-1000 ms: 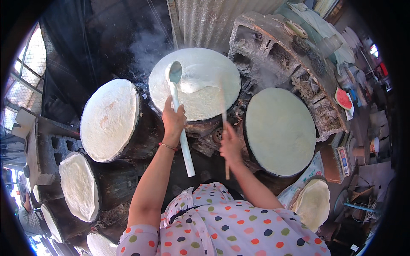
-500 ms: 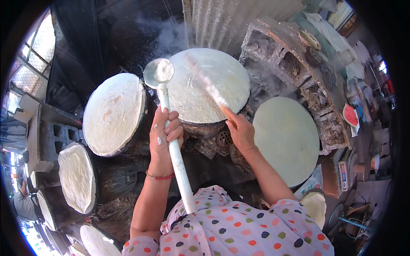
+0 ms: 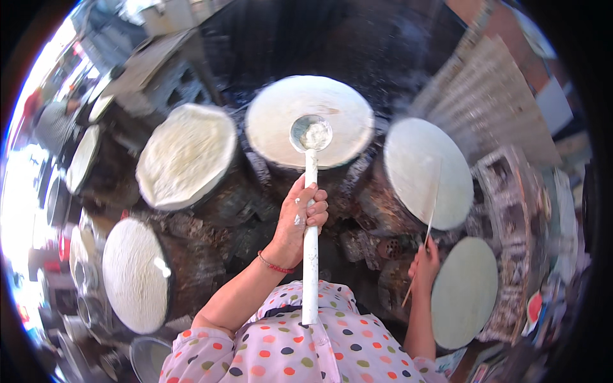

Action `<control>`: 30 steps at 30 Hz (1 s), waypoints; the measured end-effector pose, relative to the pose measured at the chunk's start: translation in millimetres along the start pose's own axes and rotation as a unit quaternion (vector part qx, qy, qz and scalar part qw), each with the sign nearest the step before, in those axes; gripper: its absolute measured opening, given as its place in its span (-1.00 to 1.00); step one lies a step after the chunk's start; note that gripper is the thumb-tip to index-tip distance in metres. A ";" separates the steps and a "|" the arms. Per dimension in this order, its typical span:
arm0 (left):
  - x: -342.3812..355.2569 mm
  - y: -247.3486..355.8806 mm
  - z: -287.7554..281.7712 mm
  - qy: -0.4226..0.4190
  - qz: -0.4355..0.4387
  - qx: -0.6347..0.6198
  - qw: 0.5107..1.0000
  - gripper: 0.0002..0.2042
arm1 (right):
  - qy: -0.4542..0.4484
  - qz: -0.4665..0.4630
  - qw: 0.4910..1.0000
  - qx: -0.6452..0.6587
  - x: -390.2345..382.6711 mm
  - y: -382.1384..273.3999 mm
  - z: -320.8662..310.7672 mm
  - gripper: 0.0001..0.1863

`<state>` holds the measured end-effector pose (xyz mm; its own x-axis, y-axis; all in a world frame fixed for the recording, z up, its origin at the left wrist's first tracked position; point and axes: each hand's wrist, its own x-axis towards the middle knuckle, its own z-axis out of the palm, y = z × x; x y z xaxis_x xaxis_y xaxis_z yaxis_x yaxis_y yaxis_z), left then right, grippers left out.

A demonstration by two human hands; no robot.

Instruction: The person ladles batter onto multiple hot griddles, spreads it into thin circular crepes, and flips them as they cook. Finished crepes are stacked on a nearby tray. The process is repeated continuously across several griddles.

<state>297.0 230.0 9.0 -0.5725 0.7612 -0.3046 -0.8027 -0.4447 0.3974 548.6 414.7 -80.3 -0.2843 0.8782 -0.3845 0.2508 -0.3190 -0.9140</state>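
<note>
My left hand (image 3: 300, 217) is wrapped around the long white handle of a ladle (image 3: 311, 255). The ladle's round bowl, holding some white batter or dough, is over the pale round sheet (image 3: 274, 118) on the middle drum-like stove; whether it touches cannot be told. On the right, my right hand (image 3: 424, 265) grips a thin stick (image 3: 431, 220), its upper part blurred. The stick reaches over another white round sheet (image 3: 408, 150), which lies on a rust-stained stove. Closest to my right forearm is a smooth greenish-white disc (image 3: 466, 293).
To the left, a rumpled pale sheet (image 3: 185, 156) and a textured one (image 3: 135, 274) lie on more round stoves. A metal bowl (image 3: 148, 357) is at lower left. Concrete blocks (image 3: 504, 191) and a corrugated panel (image 3: 491, 102) stand at right. Another person (image 3: 57, 124) is far left.
My view has turned left, so the stoves appear farther right. The ladle has come over the neighbouring sheet on the left. My right hand has drawn back, the stick still over the same sheet.
</note>
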 end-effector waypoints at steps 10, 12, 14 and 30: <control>-87.5 99.5 -80.0 0.082 0.219 -0.062 0.970 -0.91 | -0.153 -0.012 0.987 0.047 -80.1 26.2 151.1 -0.77; -109.1 122.5 -103.3 0.082 0.260 -0.107 0.956 -0.85 | -0.205 -0.074 0.975 -0.044 -82.0 20.9 200.8 -0.79; -130.3 138.6 -118.9 0.061 0.299 -0.151 0.940 -0.84 | -0.242 -0.211 0.936 -0.141 -78.7 27.1 248.6 -0.80; -221.2 168.0 -169.8 0.156 0.564 -0.208 0.784 -0.90 | -0.335 -0.747 0.498 -0.285 -65.5 -23.8 484.9 -0.83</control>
<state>260.4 -93.2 -3.9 -0.9179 -0.3508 -0.1855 0.2958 -0.9164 0.2695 112.5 191.9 -96.1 -0.7445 -0.3935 0.5393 -0.5363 0.8336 -0.1322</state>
